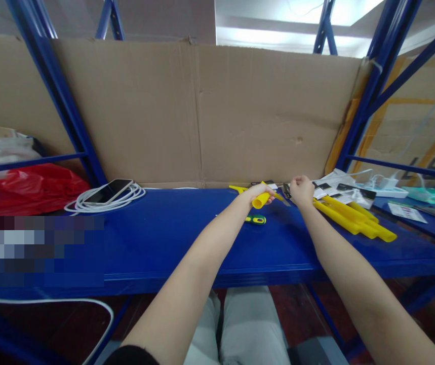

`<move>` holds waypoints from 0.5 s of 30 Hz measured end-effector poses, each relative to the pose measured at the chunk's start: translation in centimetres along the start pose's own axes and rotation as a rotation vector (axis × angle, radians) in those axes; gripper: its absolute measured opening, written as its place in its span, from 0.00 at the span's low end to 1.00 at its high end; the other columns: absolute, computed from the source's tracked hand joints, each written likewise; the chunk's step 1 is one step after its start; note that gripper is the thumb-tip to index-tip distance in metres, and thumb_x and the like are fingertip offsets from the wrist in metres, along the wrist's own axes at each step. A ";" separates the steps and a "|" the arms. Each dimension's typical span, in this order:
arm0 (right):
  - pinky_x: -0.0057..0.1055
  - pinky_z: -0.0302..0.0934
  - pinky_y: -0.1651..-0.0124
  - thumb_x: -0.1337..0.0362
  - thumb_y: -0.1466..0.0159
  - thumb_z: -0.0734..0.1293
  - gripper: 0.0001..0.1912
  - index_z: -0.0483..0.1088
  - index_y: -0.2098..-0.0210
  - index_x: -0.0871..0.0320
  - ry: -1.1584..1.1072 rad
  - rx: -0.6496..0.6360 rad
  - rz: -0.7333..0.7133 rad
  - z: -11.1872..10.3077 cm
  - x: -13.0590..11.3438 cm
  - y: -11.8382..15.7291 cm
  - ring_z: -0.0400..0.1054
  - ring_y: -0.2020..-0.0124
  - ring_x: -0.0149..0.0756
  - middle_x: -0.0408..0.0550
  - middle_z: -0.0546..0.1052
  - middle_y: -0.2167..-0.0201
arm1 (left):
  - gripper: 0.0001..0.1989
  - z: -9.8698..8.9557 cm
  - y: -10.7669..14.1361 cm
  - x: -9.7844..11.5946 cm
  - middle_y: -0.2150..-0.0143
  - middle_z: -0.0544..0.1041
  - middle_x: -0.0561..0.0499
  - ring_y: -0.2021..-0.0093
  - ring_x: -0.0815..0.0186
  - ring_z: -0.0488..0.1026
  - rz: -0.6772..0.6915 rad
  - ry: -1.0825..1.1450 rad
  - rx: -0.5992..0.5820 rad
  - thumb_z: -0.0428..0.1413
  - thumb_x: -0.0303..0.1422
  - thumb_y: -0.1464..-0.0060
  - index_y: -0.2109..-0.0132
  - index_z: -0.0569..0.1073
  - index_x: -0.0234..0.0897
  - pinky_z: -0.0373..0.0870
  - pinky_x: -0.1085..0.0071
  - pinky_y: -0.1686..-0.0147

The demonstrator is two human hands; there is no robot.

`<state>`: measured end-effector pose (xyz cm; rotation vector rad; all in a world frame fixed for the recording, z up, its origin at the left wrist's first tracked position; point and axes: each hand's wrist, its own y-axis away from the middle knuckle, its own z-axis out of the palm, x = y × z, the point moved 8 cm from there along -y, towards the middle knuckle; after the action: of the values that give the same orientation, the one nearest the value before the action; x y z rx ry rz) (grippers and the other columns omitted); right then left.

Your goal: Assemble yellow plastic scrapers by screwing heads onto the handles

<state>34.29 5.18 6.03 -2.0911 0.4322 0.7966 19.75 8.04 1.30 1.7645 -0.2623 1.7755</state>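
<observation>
My left hand (260, 192) is closed around a yellow plastic tube (260, 201), whose open round end faces me. A thin yellowish strip with a greyish tip (284, 201) sticks out to the right of that hand; what it belongs to is unclear. My right hand (301, 189) is curled close by, beside a small dark object (286, 190), and its fingertips are hidden. Below my left hand lies a tool with a green and yellow handle (255, 219), partly covered by my forearm. Another yellow piece (236, 189) shows behind the left hand.
Several yellow tubes (357, 218) lie right of my right forearm on the blue shelf (164, 238). Behind them are small packets (334, 190) and a white power strip (386, 190). A phone (109, 191) rests on a coiled white cable (138, 191) at left. Cardboard (145, 111) walls the back.
</observation>
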 end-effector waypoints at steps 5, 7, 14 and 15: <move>0.35 0.60 0.57 0.68 0.43 0.58 0.14 0.73 0.63 0.63 0.121 -0.169 -0.039 1.5 -0.5 0.3 0.70 0.61 0.43 0.57 0.77 0.64 | 0.15 -1.4 1.6 1.0 0.81 0.64 0.54 0.84 0.75 0.59 0.028 -0.032 -0.004 0.45 0.19 0.49 0.55 0.69 0.23 0.59 0.81 0.84; 0.31 0.61 0.58 0.70 0.45 0.58 0.15 0.75 0.65 0.61 0.170 -0.377 -0.137 3.5 -1.0 0.9 0.70 0.62 0.40 0.53 0.78 0.66 | 0.16 -2.4 2.7 1.6 0.79 0.64 0.53 0.83 0.76 0.60 0.070 -0.082 0.022 0.45 0.20 0.48 0.52 0.67 0.23 0.59 0.81 0.84; 0.26 0.63 0.56 0.75 0.47 0.59 0.20 0.77 0.61 0.59 0.260 -0.836 -0.413 8.3 -1.9 4.3 0.71 0.63 0.34 0.45 0.79 0.63 | 0.34 -8.9 8.8 4.0 0.52 0.70 0.42 0.79 0.76 0.67 0.377 -0.472 0.369 0.48 0.18 0.53 0.39 0.52 0.38 0.64 0.78 0.81; 0.26 0.62 0.54 0.75 0.47 0.59 0.21 0.77 0.60 0.58 0.281 -0.843 -0.434 8.5 -2.0 4.5 0.71 0.61 0.35 0.45 0.78 0.61 | 0.37 -9.6 9.7 3.9 0.49 0.69 0.41 0.78 0.75 0.68 0.393 -0.540 0.403 0.48 0.18 0.54 0.37 0.49 0.39 0.64 0.78 0.81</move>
<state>27.01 9.41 0.94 -2.9467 -0.2825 0.4486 6.73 6.69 6.89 2.6261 -0.5307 1.6460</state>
